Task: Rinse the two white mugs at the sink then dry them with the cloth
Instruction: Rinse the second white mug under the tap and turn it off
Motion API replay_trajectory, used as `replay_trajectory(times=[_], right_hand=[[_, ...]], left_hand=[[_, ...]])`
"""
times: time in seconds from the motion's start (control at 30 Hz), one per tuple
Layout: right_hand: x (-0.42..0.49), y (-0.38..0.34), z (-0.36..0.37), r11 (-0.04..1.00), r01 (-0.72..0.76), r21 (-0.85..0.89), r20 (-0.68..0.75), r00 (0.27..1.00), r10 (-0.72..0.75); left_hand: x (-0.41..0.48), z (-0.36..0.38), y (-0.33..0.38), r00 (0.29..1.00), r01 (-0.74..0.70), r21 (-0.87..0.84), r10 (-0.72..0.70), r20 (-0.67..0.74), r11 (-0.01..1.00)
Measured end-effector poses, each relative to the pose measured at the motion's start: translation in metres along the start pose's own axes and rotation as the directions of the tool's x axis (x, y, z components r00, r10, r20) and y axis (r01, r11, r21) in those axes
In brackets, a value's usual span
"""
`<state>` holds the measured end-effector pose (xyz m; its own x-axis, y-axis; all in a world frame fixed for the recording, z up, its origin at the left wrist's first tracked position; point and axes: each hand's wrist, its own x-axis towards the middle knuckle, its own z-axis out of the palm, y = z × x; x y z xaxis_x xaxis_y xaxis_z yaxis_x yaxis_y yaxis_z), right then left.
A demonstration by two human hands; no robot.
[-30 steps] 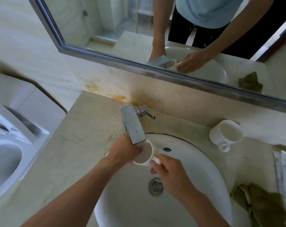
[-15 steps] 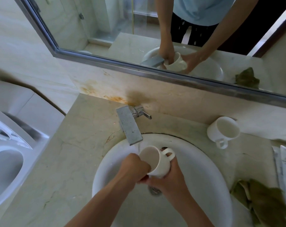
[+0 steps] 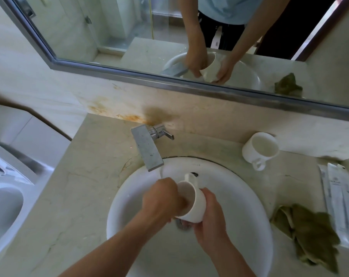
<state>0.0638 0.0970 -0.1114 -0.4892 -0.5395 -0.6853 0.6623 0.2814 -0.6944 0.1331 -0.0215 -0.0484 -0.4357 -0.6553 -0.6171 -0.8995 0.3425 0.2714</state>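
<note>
Head view: I am gripping the white ceramic mug (image 3: pixel 197 205) in my right hand (image 3: pixel 209 226) over the round sink (image 3: pixel 241 206), left hand (image 3: pixel 161 196) curling round its rim; angling it under the stream (image 3: pixel 160 173) should rinse best.

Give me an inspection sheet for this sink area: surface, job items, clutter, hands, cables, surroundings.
Surface: marble counter with round white basin; faucet running; rust-coloured stains on the backsplash.
Job's things: held mug tilted over the basin; second mug on the counter, right of the faucet; green cloth crumpled right of the basin.
Clutter: sealed packets beside the cloth.
Hands: left hand curled at the held mug's mouth; right hand grips its body.
Cables: nothing seen.
Surroundings: mirror above; toilet at left.
</note>
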Motion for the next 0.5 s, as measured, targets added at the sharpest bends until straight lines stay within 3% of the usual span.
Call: replay_trajectory(times=[0.07,0.13,0.2,0.27,0.33,0.43,0.5], right_hand=[[0.0,-0.013,0.0,0.989,-0.142,0.044,0.068,0.988,0.138],[-0.002,-0.026,0.003,0.984,-0.178,0.001,0.095,0.98,0.178],[-0.003,-0.035,0.006,0.998,-0.064,-0.017,0.126,0.99,0.065],[-0.005,-0.038,0.007,0.99,0.14,-0.005,0.138,0.981,-0.138],[-0.013,-0.04,0.01,0.971,0.24,0.002,0.088,0.967,-0.239],[-0.018,-0.05,0.01,0.985,0.166,-0.043,0.028,0.986,-0.165],[-0.015,-0.059,0.006,0.986,0.049,-0.16,0.052,0.998,-0.042]], left_hand=[[-0.002,-0.011,0.006,0.993,-0.083,0.185,0.098,-0.071,0.979],[0.0,-0.018,0.006,0.996,-0.06,0.167,0.07,-0.05,0.984],[0.002,-0.023,0.009,0.997,0.058,0.014,-0.059,0.05,0.998],[0.002,-0.027,0.016,0.96,0.2,-0.079,-0.179,0.215,0.977],[0.003,-0.029,0.021,0.948,0.227,-0.108,-0.194,0.254,0.968],[0.003,-0.024,0.015,0.997,0.08,-0.004,-0.08,0.016,0.997],[-0.005,-0.022,0.01,0.979,-0.062,0.319,0.12,-0.165,0.946]])
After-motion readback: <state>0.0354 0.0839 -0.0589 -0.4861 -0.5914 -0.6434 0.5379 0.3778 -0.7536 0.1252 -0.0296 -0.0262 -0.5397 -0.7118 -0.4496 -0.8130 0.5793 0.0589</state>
